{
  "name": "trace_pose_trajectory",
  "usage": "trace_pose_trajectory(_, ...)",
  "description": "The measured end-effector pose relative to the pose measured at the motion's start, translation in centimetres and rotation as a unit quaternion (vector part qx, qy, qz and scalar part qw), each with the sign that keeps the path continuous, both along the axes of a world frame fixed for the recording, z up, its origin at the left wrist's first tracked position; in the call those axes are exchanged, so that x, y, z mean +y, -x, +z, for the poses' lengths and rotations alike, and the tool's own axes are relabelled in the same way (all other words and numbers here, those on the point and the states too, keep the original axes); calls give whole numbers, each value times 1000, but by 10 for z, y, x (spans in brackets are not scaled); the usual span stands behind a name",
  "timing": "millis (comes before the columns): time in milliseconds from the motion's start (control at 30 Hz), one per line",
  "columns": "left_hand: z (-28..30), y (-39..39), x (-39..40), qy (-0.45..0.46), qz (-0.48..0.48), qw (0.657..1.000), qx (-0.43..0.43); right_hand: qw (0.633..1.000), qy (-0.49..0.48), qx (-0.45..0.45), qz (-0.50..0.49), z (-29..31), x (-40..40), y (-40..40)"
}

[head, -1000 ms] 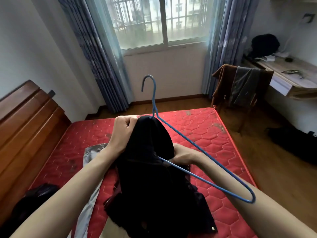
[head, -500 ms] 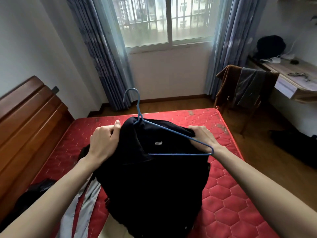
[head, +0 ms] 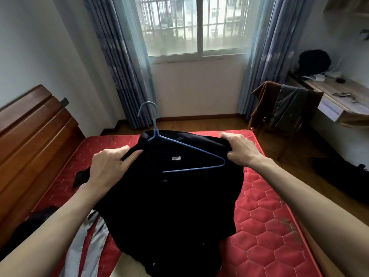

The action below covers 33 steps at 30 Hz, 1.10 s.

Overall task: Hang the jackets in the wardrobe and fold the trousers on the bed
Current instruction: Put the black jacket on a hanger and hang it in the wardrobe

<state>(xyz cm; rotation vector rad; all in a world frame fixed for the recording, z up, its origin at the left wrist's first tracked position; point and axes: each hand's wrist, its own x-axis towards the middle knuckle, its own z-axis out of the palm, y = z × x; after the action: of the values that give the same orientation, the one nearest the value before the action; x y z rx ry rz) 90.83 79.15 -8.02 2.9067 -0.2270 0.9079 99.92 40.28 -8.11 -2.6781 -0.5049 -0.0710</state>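
A black jacket (head: 169, 206) hangs in front of me above the red mattress (head: 265, 216), with a blue wire hanger (head: 191, 154) inside it, hook up. My left hand (head: 108, 166) grips the jacket's left shoulder. My right hand (head: 241, 150) grips its right shoulder beside the hanger's right corner. A small white label shows inside the collar. The hanger's left arm is hidden under the cloth. Grey clothing (head: 91, 246) lies on the bed below the jacket, and more dark clothing (head: 34, 218) lies at the bed's left edge.
A wooden headboard (head: 30, 140) stands on the left. A chair (head: 283, 108) draped with brown and grey clothes stands to the right of the bed, next to a desk (head: 339, 96). A dark bag (head: 343, 176) lies on the wooden floor. The window and curtains are ahead.
The jacket went from bunched with the hanger sticking out to spread across the hanger. My hands moved apart to its two shoulders and raised it a little.
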Motion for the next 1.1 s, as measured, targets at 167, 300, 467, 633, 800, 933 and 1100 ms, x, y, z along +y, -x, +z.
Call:
trace_pose_trajectory(167,3,4,-7,-52,31,998,-12,999,-23,-31,-17,11,0,5)
trace_pose_trajectory(300,7,5,-16,-49,58,997,-13,998,-39,-39,-16,23,11,13)
trace_pose_trajectory(467,15,5,-37,-10,73,997,-19,990,-136,-10,26,38,29,27)
trace_pose_trajectory(633,22,8,-53,71,60,994,-54,962,-232,31,143,50,37,44)
trace_pose_trajectory(800,26,9,-49,127,31,988,-86,957,-184,-140,172,51,20,29)
trace_pose_trajectory(933,35,5,-53,139,22,985,-97,966,-54,-193,164,41,7,25)
trace_pose_trajectory(1100,43,0,-62,130,-8,990,-61,982,-61,-144,105,39,19,26)
